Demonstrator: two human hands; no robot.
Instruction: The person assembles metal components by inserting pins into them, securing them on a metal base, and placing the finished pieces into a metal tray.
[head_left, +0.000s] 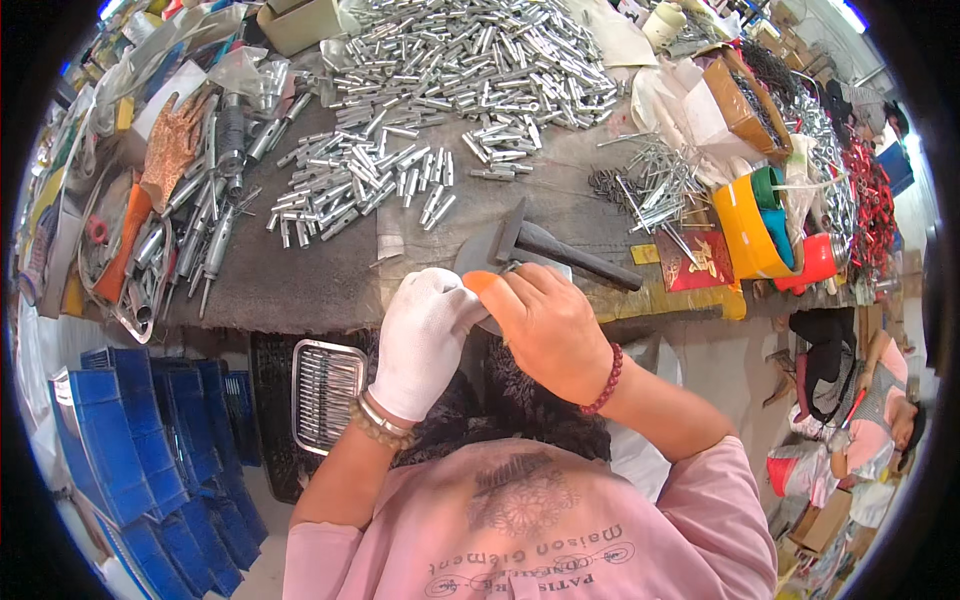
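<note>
My left hand point(425, 335), in a white knit glove, is closed in a pinch at the table's front edge. Against it, fingertips meeting, my right hand point(550, 330) is bare and also closed, with an orange cover on one digit. Whatever sits between the fingers is hidden. Just beyond them lies a hammer point(575, 257), its dark handle pointing right. Its head rests by a round grey metal plate point(474, 250), partly covered by my hands. Small shiny metal tubes point(345, 185) lie in a loose group farther left, below a large heap of similar tubes point(480, 60).
Thin metal rods point(660, 190) are piled at right, near a yellow container point(750, 228) and a red bottle point(815, 262). Hand tools point(210, 215) crowd the left side. A metal tray of tubes point(328, 395) and blue bins point(125, 430) stand lower left. Another person point(870, 400) sits at far right.
</note>
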